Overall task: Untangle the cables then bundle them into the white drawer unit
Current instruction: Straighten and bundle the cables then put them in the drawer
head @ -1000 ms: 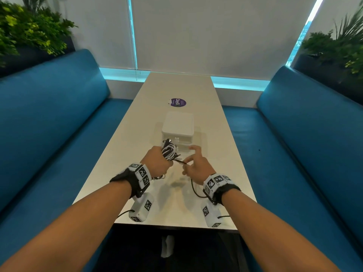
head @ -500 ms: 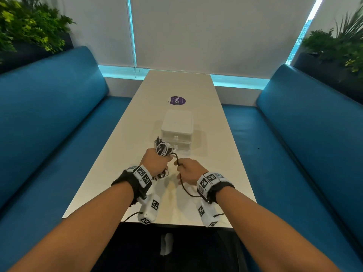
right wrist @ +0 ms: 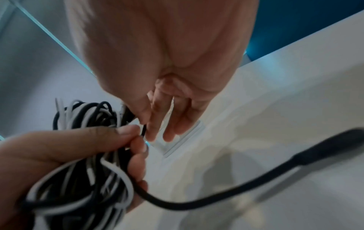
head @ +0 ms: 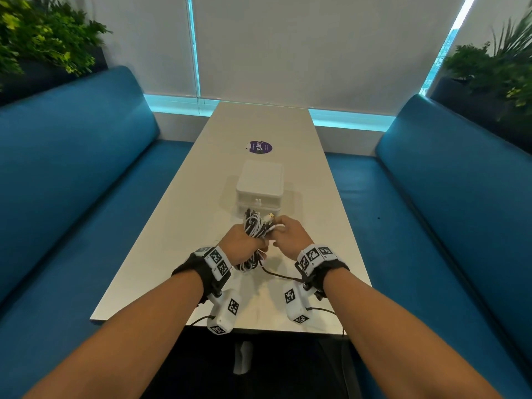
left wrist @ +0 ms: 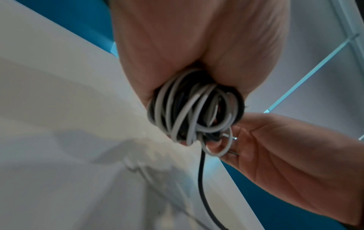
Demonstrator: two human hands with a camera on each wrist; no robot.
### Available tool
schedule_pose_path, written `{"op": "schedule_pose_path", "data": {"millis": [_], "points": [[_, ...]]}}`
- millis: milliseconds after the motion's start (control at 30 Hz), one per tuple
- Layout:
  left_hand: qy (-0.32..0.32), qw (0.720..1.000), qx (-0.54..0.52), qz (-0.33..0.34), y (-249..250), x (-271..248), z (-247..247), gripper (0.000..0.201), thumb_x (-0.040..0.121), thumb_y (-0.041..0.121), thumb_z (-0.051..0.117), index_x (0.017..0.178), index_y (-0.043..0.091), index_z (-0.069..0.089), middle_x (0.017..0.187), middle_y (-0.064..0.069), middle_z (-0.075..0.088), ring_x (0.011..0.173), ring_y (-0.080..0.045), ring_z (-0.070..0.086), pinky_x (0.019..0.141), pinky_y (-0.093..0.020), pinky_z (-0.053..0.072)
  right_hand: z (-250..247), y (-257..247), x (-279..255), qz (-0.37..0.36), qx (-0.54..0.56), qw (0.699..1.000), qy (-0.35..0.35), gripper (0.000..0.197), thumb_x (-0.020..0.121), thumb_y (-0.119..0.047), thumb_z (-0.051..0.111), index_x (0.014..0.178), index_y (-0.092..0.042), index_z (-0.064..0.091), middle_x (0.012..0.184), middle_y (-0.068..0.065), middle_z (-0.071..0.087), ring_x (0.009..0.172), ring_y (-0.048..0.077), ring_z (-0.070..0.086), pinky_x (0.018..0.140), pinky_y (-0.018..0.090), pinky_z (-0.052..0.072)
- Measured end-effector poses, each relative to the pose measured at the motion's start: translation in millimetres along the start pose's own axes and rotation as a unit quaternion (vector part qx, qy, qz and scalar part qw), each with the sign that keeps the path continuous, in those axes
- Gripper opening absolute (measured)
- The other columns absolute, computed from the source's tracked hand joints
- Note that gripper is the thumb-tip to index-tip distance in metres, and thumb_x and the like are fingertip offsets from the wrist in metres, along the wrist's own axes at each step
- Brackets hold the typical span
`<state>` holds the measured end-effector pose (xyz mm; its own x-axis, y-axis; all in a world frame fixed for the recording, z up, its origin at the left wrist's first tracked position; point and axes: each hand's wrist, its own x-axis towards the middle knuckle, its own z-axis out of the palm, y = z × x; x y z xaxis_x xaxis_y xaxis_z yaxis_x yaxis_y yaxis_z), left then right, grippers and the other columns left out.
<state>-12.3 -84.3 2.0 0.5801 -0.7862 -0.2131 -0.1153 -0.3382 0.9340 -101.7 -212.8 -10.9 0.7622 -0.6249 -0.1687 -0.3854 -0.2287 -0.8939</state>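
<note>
My left hand [head: 240, 244] grips a coiled bundle of black and white cables [head: 254, 227] above the table, just in front of the white drawer unit [head: 260, 187]. In the left wrist view the cable bundle [left wrist: 194, 109] bulges out below my closed left fist. My right hand [head: 288, 233] is beside it and pinches a black cable strand [right wrist: 143, 130] at the bundle's right side between thumb and fingers. A loose black cable end [right wrist: 256, 177] trails down over the table towards my right wrist. The drawer unit's drawers look closed.
The long white table [head: 201, 197] carries a purple round sticker [head: 260, 147] beyond the drawer unit. Blue benches [head: 72, 182] run along both sides, and plants [head: 37, 33] stand behind them. Window blinds close off the far end.
My right hand first closed on the black cable near the table, then rose to the top right of the bundle. The loose black tail has shortened. My left hand kept its grip.
</note>
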Motion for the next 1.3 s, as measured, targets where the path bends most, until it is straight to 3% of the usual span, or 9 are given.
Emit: {"op": "schedule_pose_path", "data": {"millis": [200,300,367,467,567,767,933,1167,1300], "points": [[0.081,0.996,0.036,-0.030,2,7,-11,0.007,0.075,0.004,0.073,0.072,0.001,0.068,0.065,-0.013,0.068,0.058,-0.024,0.065,0.055,-0.031,0.052,7,-1,-14,0.057,-0.042,0.989,-0.129,0.039,0.090,-0.027,0.058,0.126,-0.013,0.054,0.115,0.007,0.069,0.105,0.021,0.067,0.097,0.039,0.052],[0.126,0.991,0.034,-0.032,0,10,-19,0.020,0.075,0.003,0.069,0.063,0.008,0.053,0.059,-0.008,0.053,0.058,-0.021,0.051,0.054,-0.031,0.040,8,5,-19,0.093,-0.060,0.976,-0.190,0.046,0.074,-0.040,0.063,0.112,-0.014,0.065,0.106,0.007,0.074,0.100,0.028,0.070,0.098,0.044,0.053],[0.145,0.989,0.029,-0.030,-2,11,-25,0.021,0.075,0.005,0.071,0.067,0.008,0.052,0.061,-0.009,0.052,0.059,-0.022,0.051,0.056,-0.033,0.040,7,9,-22,0.125,-0.003,0.961,-0.248,0.023,0.084,-0.029,0.066,0.102,-0.013,0.066,0.094,0.009,0.075,0.086,0.031,0.073,0.093,0.044,0.056],[0.143,0.989,0.034,-0.017,-6,11,-36,0.021,0.077,0.010,0.076,0.070,0.007,0.056,0.063,-0.010,0.058,0.058,-0.025,0.057,0.059,-0.033,0.046,-1,13,-26,0.133,-0.027,0.956,-0.261,0.020,0.096,-0.026,0.063,0.082,-0.011,0.065,0.068,0.003,0.059,0.054,0.016,0.058,0.070,0.033,0.055],[0.101,0.992,0.076,0.029,-7,5,-35,0.019,0.080,0.008,0.077,0.069,0.012,0.062,0.064,-0.002,0.062,0.060,-0.016,0.058,0.060,-0.026,0.045,-8,11,-26,0.116,-0.098,0.961,-0.231,0.034,0.094,-0.038,0.063,0.072,-0.013,0.061,0.056,-0.003,0.051,0.046,0.013,0.043,0.056,0.024,0.047],[-0.034,0.985,0.146,0.083,-6,-1,-12,0.010,0.078,0.013,0.078,0.077,0.019,0.070,0.075,0.001,0.073,0.070,-0.011,0.067,0.068,-0.025,0.050,-5,1,-21,0.136,0.018,0.959,-0.249,0.013,0.096,-0.009,0.051,0.094,-0.007,0.064,0.069,0.002,0.052,0.061,0.014,0.054,0.070,0.029,0.051],[-0.095,0.968,0.222,0.069,-4,-6,-16,0.012,0.073,0.014,0.078,0.073,0.022,0.069,0.072,0.002,0.069,0.063,-0.011,0.062,0.066,-0.027,0.053,-16,5,-21,0.113,0.005,0.961,-0.254,0.016,0.098,-0.009,0.053,0.089,-0.014,0.066,0.084,0.000,0.068,0.082,0.013,0.067,0.086,0.034,0.050],[-0.090,0.946,0.302,0.077,-14,-9,-17,0.023,0.060,0.038,0.069,0.077,0.023,0.069,0.076,0.002,0.072,0.073,-0.019,0.069,0.073,-0.038,0.058,-14,8,-21,0.091,0.014,0.963,-0.254,0.014,0.092,-0.007,0.062,0.103,-0.015,0.066,0.097,0.006,0.074,0.086,0.014,0.068,0.081,0.029,0.049],[-0.093,0.895,0.411,0.149,-8,-14,-12,0.012,0.082,0.037,0.060,0.089,0.031,0.053,0.083,0.006,0.065,0.072,-0.020,0.060,0.064,-0.031,0.044,-17,7,-17,0.120,0.033,0.963,-0.240,0.028,0.091,-0.002,0.056,0.118,-0.006,0.061,0.113,0.014,0.071,0.091,0.020,0.070,0.078,0.029,0.053]]}}
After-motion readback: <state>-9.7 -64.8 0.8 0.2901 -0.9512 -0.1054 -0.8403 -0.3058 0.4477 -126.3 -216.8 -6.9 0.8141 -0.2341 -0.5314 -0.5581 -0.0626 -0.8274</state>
